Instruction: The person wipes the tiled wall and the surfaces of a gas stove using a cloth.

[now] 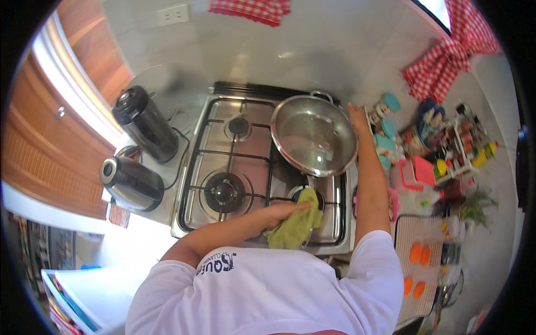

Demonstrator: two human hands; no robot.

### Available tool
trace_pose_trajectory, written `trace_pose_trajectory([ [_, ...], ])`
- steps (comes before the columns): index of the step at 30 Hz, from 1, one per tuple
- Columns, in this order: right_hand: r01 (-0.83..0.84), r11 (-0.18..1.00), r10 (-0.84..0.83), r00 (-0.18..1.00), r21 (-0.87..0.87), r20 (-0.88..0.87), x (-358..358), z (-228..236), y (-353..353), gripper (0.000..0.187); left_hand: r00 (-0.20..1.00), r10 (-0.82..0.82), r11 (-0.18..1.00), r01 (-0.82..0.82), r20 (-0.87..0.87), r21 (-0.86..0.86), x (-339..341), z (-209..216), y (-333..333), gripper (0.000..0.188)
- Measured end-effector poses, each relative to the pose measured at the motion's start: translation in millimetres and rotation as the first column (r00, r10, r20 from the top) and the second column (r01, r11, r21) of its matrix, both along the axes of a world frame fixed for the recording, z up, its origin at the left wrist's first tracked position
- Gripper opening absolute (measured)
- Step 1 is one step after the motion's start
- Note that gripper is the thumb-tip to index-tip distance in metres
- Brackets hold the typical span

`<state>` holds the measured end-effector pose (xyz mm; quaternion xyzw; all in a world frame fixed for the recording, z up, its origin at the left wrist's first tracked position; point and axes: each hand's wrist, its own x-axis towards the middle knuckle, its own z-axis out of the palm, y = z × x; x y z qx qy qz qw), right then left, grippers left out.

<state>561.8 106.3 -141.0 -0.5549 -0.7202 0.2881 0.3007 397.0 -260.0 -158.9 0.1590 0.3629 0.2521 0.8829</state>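
My left hand (281,213) is closed on a crumpled yellow-green cloth (296,226) at the front right of the stove (259,131). The cloth covers part of the handle of a wide, shiny metal pan (312,137); whether my fingers also grip the handle is hidden. The pan sits over the right side of the stove, with a small loop handle at its far rim. My right hand (357,116) is stretched past the pan's right rim, beside a rack of jars. Its fingers are mostly hidden, so I cannot tell whether it holds anything.
Left of the stove stand a dark flask (146,125) and a metal kettle (133,184) with a black cord. To the right are teal-lidded jars (391,102), a pink container (412,173), bottles, and a striped mat (410,271) bearing several orange pieces. Red checked cloths (438,70) hang behind.
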Motion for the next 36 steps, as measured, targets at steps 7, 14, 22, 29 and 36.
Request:
trace_pose_trajectory([
  [7, -0.153, 0.98, 0.179, 0.958, -0.126, 0.225, -64.8, -27.2, 92.7, 0.05, 0.885, 0.267, 0.919, -0.115, -0.382, 0.376, 16.2, 25.3, -9.6, 0.045],
  [14, -0.072, 0.881, 0.037, 0.996, -0.468, -0.084, -52.3, -68.4, 144.8, 0.015, 0.747, 0.277, 0.882, 0.052, -0.604, 0.468, -26.1, 16.8, -15.6, 0.048],
  [22, -0.282, 0.838, 0.221, 0.958, -0.468, -0.181, -106.3, -34.2, 124.8, 0.02, 0.698, 0.311, 0.886, 0.033, -0.645, 0.463, -74.6, 41.0, -48.2, 0.045],
  [29, -0.284, 0.876, 0.202, 0.95, -0.39, -0.237, -219.0, -6.4, 52.2, 0.02, 0.61, 0.352, 0.911, -0.049, -0.71, 0.409, -130.6, 64.0, -85.8, 0.045],
  [36, -0.268, 0.868, 0.085, 0.91, -0.419, -0.406, -289.9, -32.1, 30.7, 0.026, 0.477, 0.334, 0.921, 0.016, -0.813, 0.388, -177.0, 70.0, -98.1, 0.049],
])
